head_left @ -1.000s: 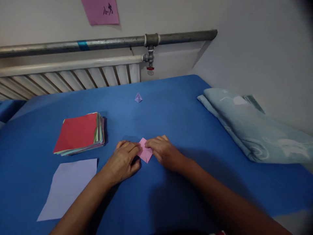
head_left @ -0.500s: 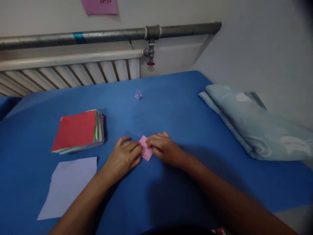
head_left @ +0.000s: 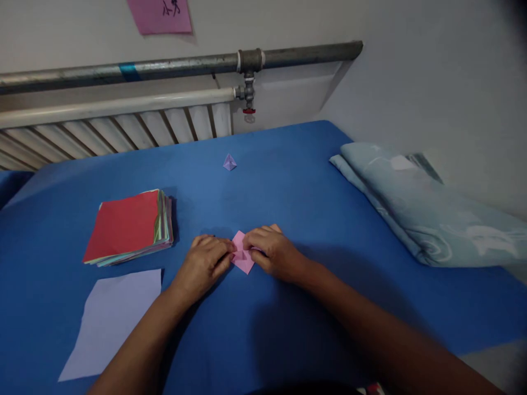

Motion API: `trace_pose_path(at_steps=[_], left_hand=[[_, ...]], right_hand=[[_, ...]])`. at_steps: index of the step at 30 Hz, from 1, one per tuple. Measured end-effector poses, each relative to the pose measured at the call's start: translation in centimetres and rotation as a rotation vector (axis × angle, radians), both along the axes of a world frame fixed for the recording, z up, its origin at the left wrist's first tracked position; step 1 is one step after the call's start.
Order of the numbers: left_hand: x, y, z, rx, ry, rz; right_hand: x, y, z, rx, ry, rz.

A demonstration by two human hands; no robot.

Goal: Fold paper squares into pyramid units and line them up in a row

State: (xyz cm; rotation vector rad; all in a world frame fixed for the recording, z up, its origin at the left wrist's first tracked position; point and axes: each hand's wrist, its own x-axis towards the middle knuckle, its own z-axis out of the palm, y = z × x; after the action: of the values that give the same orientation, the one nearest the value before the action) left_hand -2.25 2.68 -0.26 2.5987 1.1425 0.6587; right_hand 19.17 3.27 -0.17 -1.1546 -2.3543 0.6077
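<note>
A small folded pink paper (head_left: 244, 261) lies on the blue table surface (head_left: 214, 334) between my hands, with a crease across its middle. My left hand (head_left: 203, 265) grips its left corner between thumb and fingers. On the right side, my right hand (head_left: 272, 252) pinches the paper's edge, its fingertips covering that corner. Beyond them stands a small folded purple paper piece (head_left: 229, 162). To the left of my hands are a stack of coloured paper with a red sheet (head_left: 125, 227) on top and a pale purple sheet (head_left: 111, 321) lying flat.
A folded light blue-green blanket (head_left: 411, 203) lies at the right against the wall. Behind the table run a metal pipe (head_left: 185, 67) with a red-handled valve (head_left: 249, 111) and a white radiator (head_left: 152, 129). A pink note (head_left: 160, 15) hangs on the wall.
The view has shifted slightly. My left fingers have drawn in around the paper's left corner, and a fold across the pink paper's middle now shows more clearly.
</note>
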Motion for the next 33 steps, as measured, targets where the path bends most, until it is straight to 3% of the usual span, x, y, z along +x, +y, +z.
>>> trace_pose_path(at_steps=[9, 16, 33], left_hand=[[0.0, 0.5, -0.4, -0.117, -0.084, 0.048], [-0.4, 0.2, 0.5, -0.179, -0.058, 0.01], [-0.4, 0.5, -0.7, -0.102, -0.069, 0.131]], right_hand=[[-1.0, -0.4, -0.3, 0.026, -0.015, -0.087], [-1.3, -0.5, -0.5, 0.035, -0.045, -0.097], [-2.0, -0.6, -0.4, 0.019, 0.013, -0.192]])
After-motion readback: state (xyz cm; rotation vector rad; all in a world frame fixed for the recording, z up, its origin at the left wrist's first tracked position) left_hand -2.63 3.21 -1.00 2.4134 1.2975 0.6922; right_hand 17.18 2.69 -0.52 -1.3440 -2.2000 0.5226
